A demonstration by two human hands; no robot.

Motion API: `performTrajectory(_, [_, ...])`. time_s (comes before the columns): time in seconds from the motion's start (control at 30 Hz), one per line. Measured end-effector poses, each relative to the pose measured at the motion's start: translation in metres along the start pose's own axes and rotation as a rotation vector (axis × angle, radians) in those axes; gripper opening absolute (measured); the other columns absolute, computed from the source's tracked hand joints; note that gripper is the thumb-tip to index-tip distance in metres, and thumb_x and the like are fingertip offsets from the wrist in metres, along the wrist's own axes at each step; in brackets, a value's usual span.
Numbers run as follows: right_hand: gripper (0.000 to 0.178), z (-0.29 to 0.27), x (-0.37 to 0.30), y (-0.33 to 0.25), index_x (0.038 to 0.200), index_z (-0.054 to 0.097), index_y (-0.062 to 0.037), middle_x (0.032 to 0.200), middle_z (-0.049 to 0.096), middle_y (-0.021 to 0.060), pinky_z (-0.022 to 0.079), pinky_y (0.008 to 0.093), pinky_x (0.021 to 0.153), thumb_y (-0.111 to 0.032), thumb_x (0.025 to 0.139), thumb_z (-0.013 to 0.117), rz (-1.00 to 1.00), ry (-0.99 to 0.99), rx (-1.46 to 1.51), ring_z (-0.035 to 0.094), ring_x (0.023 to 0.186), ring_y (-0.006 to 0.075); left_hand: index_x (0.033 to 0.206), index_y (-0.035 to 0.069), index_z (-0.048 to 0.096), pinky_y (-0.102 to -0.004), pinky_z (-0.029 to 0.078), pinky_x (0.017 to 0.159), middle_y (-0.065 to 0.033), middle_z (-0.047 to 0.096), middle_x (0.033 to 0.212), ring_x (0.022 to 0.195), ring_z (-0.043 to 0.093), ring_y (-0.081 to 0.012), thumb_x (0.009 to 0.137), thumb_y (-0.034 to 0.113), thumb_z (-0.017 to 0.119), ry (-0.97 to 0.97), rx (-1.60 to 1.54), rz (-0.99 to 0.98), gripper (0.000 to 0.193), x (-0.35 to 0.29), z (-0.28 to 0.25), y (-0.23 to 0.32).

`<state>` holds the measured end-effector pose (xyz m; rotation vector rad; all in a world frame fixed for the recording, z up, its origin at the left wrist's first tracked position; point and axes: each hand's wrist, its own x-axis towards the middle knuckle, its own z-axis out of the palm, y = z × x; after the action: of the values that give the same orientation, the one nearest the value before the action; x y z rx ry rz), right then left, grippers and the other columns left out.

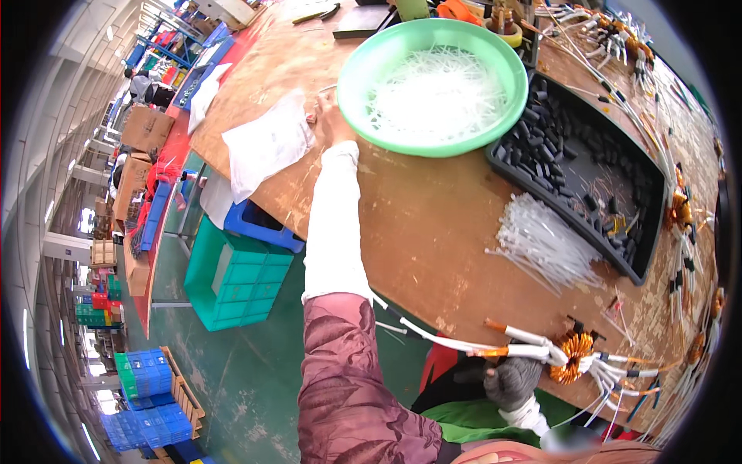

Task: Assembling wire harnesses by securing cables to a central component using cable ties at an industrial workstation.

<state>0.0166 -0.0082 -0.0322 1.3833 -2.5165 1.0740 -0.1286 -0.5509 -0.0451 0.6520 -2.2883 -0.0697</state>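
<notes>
Reaching far across the brown workbench, the left hand rests at the near rim of the green plastic basin, fingers curled together as if pinching something small, though what sits between them is too small to tell. Just beyond the fingers lie the thin white tubes heaped in that basin, and a crumpled white plastic bag lies just beside the hand on its other side. Low at the bench edge, the right hand, in a grey glove, is closed around the white-sleeved leads of a copper-wound toroid coil, which rests on the bench with its wires fanning out. A black tray of small black sleeves sits between the two, with a bundle of white cable ties against its near wall. Picking well here likely means lifting a single tube cleanly while the gloved grip keeps the coil steady.
</notes>
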Motion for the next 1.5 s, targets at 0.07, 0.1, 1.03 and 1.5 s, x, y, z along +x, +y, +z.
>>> performTrajectory(0.07, [0.021, 0.003, -0.002, -0.002, 0.073, 0.048, -0.0098, 0.079, 0.053, 0.0142, 0.037, 0.053, 0.075, -0.027, 0.082, 0.055, -0.01, 0.006, -0.049, 0.052, 0.081, 0.0393, 0.105, 0.007, 0.059, -0.0397, 0.041, 0.091, -0.019, 0.057, 0.101, 0.098, 0.054, -0.031, 0.08, 0.018, 0.054, 0.091, 0.312, -0.159, 0.027, 0.011, 0.009, -0.022])
performTrajectory(0.1, [0.021, 0.004, -0.002, -0.001, 0.073, 0.048, -0.0097, 0.08, 0.054, 0.0148, 0.037, 0.0531, 0.076, -0.027, 0.082, 0.056, -0.021, 0.011, -0.066, 0.053, 0.083, 0.0398, 0.105, 0.007, 0.059, -0.0397, 0.041, 0.091, -0.019, 0.057, 0.101, 0.098, 0.054, -0.031, 0.08, 0.018, 0.054, 0.104, 0.331, -0.168, 0.027, 0.016, 0.014, -0.04])
performTrajectory(1.03, [0.016, 0.003, 0.018, -0.014, 0.062, 0.049, -0.0083, 0.058, 0.048, 0.0071, 0.035, 0.0382, 0.049, -0.011, 0.068, 0.064, -0.081, 0.233, 0.1, 0.048, 0.052, 0.0262, 0.096, 0.008, 0.065, -0.0462, 0.026, 0.102, -0.0141, 0.054, 0.118, 0.119, 0.042, -0.03, 0.082, 0.019, 0.049, -0.388, 0.331, -0.092, 0.024, -0.071, -0.044, 0.054])
performTrajectory(1.5, [0.032, -0.127, -0.083, -0.016, 0.056, 0.046, -0.0076, 0.053, 0.046, 0.0119, 0.037, 0.0404, 0.046, -0.022, 0.075, 0.067, 0.153, 0.349, 0.462, 0.05, 0.05, 0.0326, 0.099, 0.005, 0.064, -0.0302, 0.046, 0.077, -0.0107, 0.064, 0.088, 0.084, 0.061, -0.0201, 0.081, 0.01, 0.06, -0.553, -0.628, 0.598, 0.018, -0.15, -0.21, 0.37])
